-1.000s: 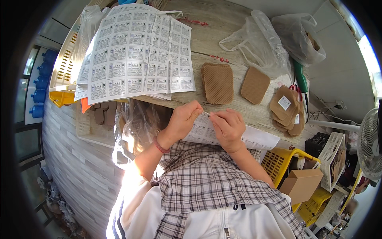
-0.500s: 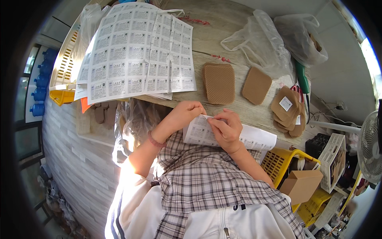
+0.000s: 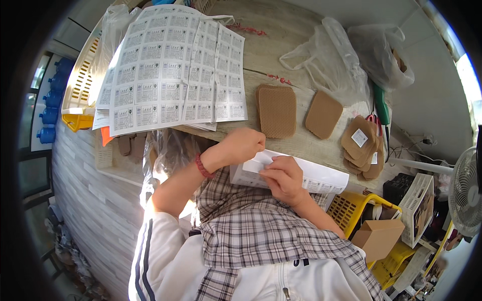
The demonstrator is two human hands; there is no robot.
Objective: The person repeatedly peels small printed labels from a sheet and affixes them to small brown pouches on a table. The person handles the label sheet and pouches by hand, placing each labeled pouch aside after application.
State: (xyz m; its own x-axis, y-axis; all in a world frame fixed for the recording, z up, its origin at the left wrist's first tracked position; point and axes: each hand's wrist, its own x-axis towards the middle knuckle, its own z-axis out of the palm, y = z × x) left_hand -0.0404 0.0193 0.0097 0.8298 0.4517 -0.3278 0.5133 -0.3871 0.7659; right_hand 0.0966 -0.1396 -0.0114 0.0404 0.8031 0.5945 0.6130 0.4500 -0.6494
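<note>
Over my lap, just off the table's near edge, a white sheet of printed labels (image 3: 321,175) is curled with part of its blank back showing. My right hand (image 3: 285,179) pinches this sheet near its middle between thumb and fingers. At the sheet's upper left corner is my left hand (image 3: 243,146), its fingers closed; whatever lies between their tips is hidden. Beyond the hands lie a stack of brown mesh-textured pads (image 3: 277,111) and a smaller brown pad pile (image 3: 324,114). Farther right, brown pieces (image 3: 360,143) overlap, two of them bearing small white labels.
More label sheets (image 3: 150,75) cover the table's left part, beside a yellow basket (image 3: 83,83). Clear plastic bags (image 3: 334,60), a green-handled tool (image 3: 381,105) and red-handled scissors (image 3: 374,119) lie right. A yellow crate (image 3: 346,210), cardboard box (image 3: 379,238) and fan (image 3: 464,193) stand lower right.
My left hand has turned, its back now more toward the view, and moved slightly right and down. The sheet's left part has folded over, showing more blank back. My right hand has shifted down a little.
</note>
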